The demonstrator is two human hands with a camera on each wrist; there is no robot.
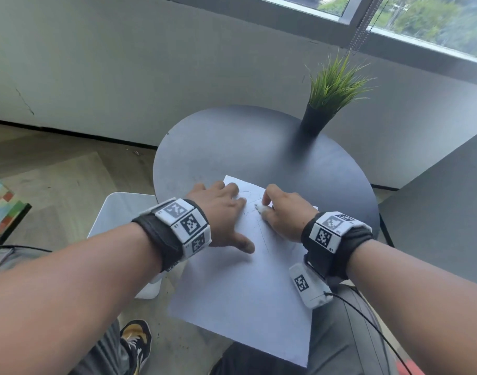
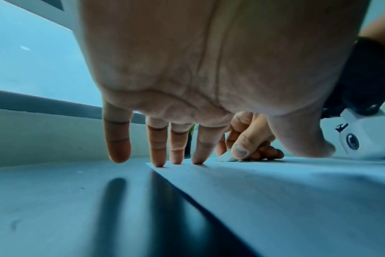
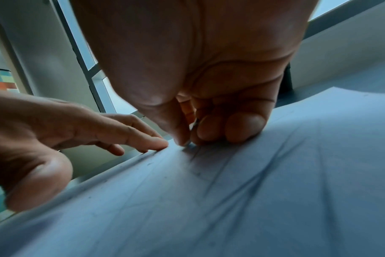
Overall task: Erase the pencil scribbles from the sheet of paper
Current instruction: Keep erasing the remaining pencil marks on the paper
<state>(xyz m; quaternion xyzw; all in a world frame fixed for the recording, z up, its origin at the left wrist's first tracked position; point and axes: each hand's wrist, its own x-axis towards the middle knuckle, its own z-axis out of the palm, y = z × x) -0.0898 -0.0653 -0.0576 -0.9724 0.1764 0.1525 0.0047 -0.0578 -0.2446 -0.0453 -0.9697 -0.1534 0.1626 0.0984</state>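
sheet of paper (image 1: 240,288): white, faint pencil lines (image 1: 261,234), on round dark table (image 1: 232,147), near edge overhanging | left hand (image 1: 221,215): fingers spread, pressing sheet | right hand (image 1: 283,212): pinching white eraser (image 1: 260,206) against sheet

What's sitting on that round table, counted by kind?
Sheet of paper: 1
Eraser, pinched in the right hand: 1
Potted plant: 1
Total: 3 things, plus the left hand pressing the sheet flat.
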